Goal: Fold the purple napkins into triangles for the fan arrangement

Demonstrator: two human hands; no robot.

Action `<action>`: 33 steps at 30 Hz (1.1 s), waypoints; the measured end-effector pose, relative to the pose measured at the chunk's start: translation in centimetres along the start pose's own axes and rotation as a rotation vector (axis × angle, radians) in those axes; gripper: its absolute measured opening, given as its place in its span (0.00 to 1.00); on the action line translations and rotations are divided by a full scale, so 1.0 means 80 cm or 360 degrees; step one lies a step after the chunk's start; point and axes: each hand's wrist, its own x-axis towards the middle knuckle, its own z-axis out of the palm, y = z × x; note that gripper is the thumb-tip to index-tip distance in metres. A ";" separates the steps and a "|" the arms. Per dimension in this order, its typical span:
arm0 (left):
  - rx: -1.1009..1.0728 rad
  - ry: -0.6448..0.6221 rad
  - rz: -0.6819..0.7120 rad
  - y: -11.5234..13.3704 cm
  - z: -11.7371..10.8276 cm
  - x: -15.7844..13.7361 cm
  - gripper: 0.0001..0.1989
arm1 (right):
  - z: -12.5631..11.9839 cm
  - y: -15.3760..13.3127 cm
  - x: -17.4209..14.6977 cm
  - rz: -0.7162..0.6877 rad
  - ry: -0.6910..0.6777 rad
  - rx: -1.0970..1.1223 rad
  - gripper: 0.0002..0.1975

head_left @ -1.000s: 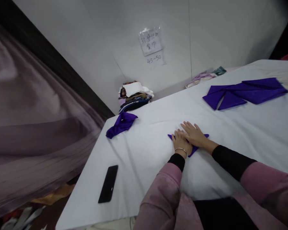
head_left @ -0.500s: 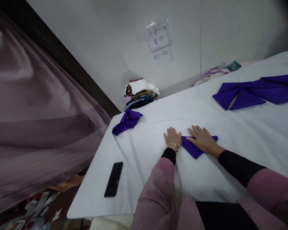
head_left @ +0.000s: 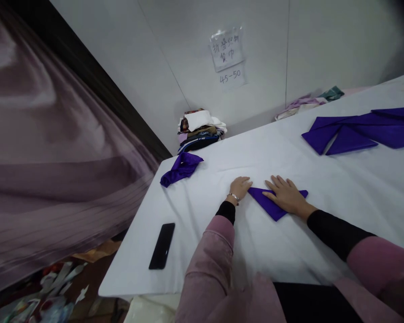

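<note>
A purple napkin (head_left: 271,208), folded into a triangle, lies on the white-covered table in front of me. My right hand (head_left: 285,194) rests flat across its upper middle, fingers spread, hiding part of the top edge. At the napkin's left corner is my left hand (head_left: 240,187), turned sideways with its fingers bent together around the tip. The exact grip there is small and partly hidden. Farther left lies a crumpled purple cloth (head_left: 182,168), apart from both hands.
Folded purple napkins (head_left: 353,130) lie at the table's right. A black phone (head_left: 162,246) is near the left front edge of the table (head_left: 121,278). Behind the table are a stack of folded cloths (head_left: 200,132) and a wall sign (head_left: 227,49). A curtain (head_left: 54,179) hangs at left.
My left hand has turned from lying flat to bent fingers at the napkin's left corner, exposing more of that corner. My right hand stays flat on the napkin. The view has shifted slightly.
</note>
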 end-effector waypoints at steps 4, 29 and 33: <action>-0.0179 -0.0091 0.0199 0.000 0.004 -0.008 0.16 | 0.002 0.002 0.001 -0.0005 -0.0008 0.0009 0.36; -0.0262 -0.0238 0.0233 -0.025 -0.003 0.006 0.17 | -0.003 0.002 0.001 -0.0016 -0.0039 -0.0051 0.36; -0.0104 -0.0163 0.0202 -0.022 -0.007 0.001 0.14 | -0.005 0.001 0.001 -0.0002 -0.0053 -0.0026 0.36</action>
